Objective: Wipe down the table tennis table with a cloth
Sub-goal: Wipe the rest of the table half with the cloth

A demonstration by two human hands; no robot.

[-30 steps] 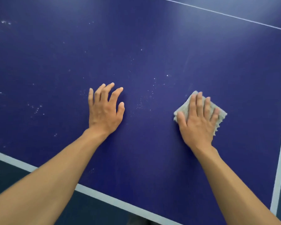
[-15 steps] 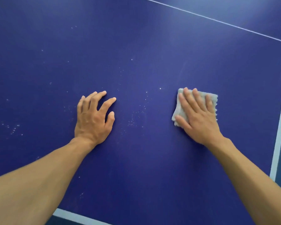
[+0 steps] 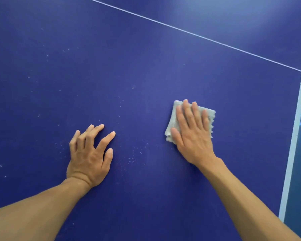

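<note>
The dark blue table tennis table (image 3: 146, 70) fills the view. A folded grey cloth (image 3: 209, 114) lies flat on it right of centre. My right hand (image 3: 191, 133) presses down on the cloth with straight fingers, covering most of it. My left hand (image 3: 89, 153) rests on the bare table surface to the left, fingers spread and slightly bent, holding nothing. White dust specks (image 3: 134, 157) lie scattered between and to the left of the hands.
A thin white centre line (image 3: 189, 33) runs diagonally across the far part of the table. The white edge stripe (image 3: 295, 136) marks the table's right side, with floor beyond it.
My right hand has slid the cloth to the left and turned it, fingers now pointing up-left. The view has shifted forward, so the near table edge is out of sight. My left hand stays planted.
</note>
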